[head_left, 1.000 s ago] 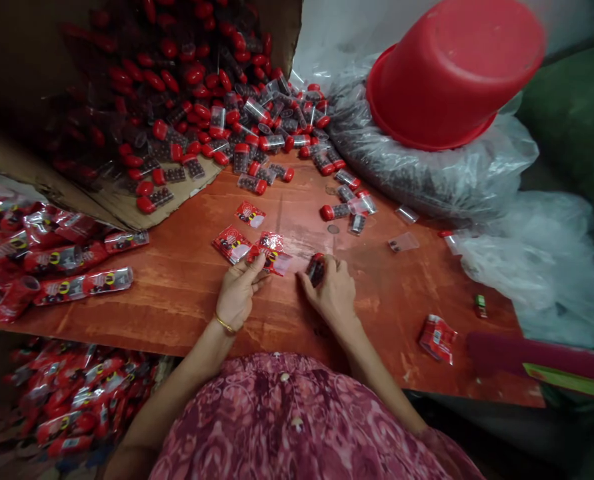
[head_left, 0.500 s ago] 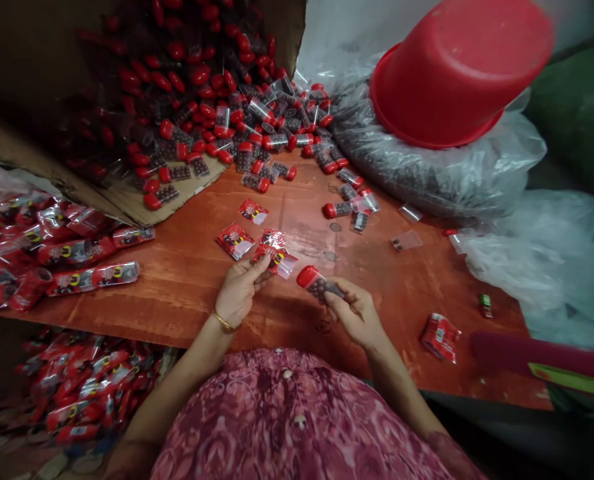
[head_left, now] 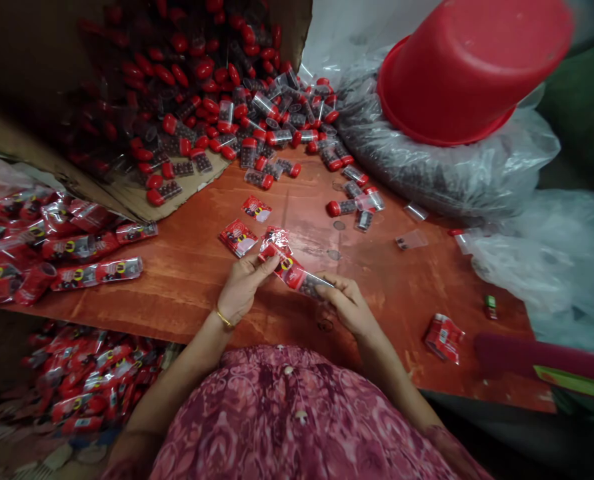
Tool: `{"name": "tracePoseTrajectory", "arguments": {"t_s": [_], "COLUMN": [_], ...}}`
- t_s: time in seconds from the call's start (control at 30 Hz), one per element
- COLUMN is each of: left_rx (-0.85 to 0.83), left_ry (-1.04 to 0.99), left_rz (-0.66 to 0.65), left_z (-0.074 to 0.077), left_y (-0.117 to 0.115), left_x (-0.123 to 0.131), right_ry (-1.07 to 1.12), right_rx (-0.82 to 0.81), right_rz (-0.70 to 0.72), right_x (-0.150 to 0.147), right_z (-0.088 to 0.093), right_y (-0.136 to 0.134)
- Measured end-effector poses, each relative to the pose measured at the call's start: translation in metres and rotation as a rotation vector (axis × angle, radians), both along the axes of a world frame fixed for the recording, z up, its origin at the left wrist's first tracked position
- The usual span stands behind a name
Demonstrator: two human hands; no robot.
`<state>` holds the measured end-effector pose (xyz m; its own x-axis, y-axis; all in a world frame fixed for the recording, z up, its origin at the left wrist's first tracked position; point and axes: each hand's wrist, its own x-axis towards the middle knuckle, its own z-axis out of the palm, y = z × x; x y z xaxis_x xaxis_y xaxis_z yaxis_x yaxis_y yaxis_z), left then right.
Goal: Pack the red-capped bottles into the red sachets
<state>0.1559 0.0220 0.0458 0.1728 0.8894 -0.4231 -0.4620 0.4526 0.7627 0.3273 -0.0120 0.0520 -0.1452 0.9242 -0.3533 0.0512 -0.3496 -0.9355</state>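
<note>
My left hand (head_left: 243, 285) pinches a red printed plastic sleeve (head_left: 287, 265) between thumb and fingers. From the right, my right hand (head_left: 349, 303) grips a clear tube (head_left: 313, 284) of dark round balls by its lower end. The tube's red-capped end sits inside the sleeve, while its clear part sticks out toward my right fingers. Flat red printed sleeves (head_left: 238, 238) lie on the table just beyond my left hand, and another small one (head_left: 257, 209) lies farther back.
A cardboard box (head_left: 197, 200) spills red-capped tubes (head_left: 249, 152) across the back. Sleeved tubes (head_left: 97, 272) are piled at left. On a plastic bag of dark balls (head_left: 427, 177) rests an upturned red bucket (head_left: 469, 73). A crumpled red sleeve (head_left: 444, 338) lies right on the table (head_left: 387, 320).
The tube in my right hand has moved left and its red cap has gone into the sleeve held by my left hand. The view has shifted slightly.
</note>
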Motion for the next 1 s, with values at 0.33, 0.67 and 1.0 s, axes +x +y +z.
{"name": "tracePoseTrajectory", "arguments": {"t_s": [0.33,0.67,1.0], "left_rx": [-0.038,0.011,-0.034], "left_ry": [-0.093,-0.068,-0.120], "left_rz": [0.039,0.152,0.168], "left_z": [-0.006,-0.012,-0.007], "left_y": [-0.005,-0.001,0.004], "left_x": [0.019,0.028,0.023], "right_ry": [0.192,-0.100,0.174], "right_rx": [0.046,0.320,0.123], "right_rz": [-0.060,-0.042,-0.184], "right_x": [-0.027,-0.042,-0.052], "right_z": [-0.021,-0.022,-0.034], "right_y": [0.001,0.006,0.002]}}
